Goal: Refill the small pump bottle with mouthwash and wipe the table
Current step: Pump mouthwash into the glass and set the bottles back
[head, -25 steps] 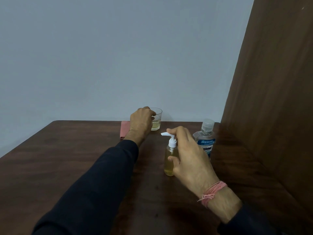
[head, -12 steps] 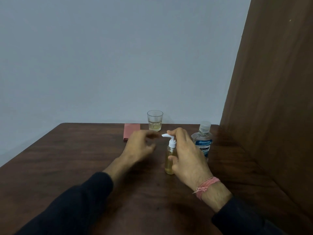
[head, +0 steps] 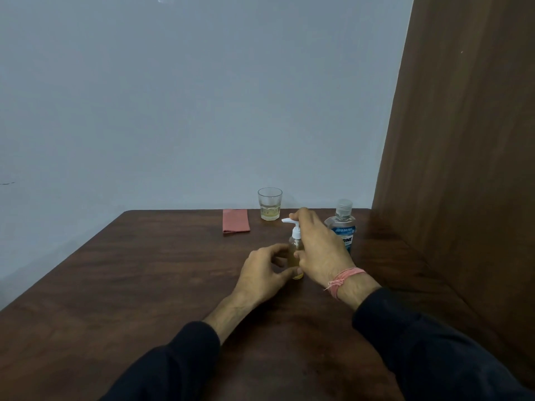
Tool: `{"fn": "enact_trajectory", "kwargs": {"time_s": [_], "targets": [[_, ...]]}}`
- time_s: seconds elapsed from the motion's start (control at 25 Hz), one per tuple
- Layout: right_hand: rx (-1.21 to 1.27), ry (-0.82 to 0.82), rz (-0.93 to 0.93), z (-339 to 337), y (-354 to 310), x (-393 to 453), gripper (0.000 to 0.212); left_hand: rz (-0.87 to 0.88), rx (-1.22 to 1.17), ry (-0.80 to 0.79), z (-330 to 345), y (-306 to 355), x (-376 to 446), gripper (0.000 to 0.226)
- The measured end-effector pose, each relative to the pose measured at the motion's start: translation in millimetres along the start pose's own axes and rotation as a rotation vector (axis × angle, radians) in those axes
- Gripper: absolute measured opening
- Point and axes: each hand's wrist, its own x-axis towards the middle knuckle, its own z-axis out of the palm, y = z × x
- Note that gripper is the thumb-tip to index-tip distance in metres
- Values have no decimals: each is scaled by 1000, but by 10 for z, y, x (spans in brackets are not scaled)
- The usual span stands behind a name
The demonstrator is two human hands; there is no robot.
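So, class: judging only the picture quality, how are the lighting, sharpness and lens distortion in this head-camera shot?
Head view: the light is dim and flat, with a bluish cast and no glare on the table; the glass and mouthwash bottle look soft, the label only partly readable; the left hand is slightly blurred; wide-angle distortion leans the brown panel at right.

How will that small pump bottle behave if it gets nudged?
The pump bottle looks tall and narrow, so it would probably tip rather than slide. Its white pump head adds height on top. The amber liquid inside may steady the base somewhat.
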Motion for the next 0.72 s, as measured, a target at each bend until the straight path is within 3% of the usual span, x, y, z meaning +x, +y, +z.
{"fn": "enact_trajectory", "kwargs": {"time_s": [0.24,0.36,0.72], "targets": [[-93,-46,-67,-148,22,-8,83,-63,134,24,54,46,-11,55],[-235,-12,-167,-280,19,88,62,-94,130,27,62,65,28,59],[-216,-307,-179,-898,155,873,30,-170,141,6,189,42,432,58]]}}
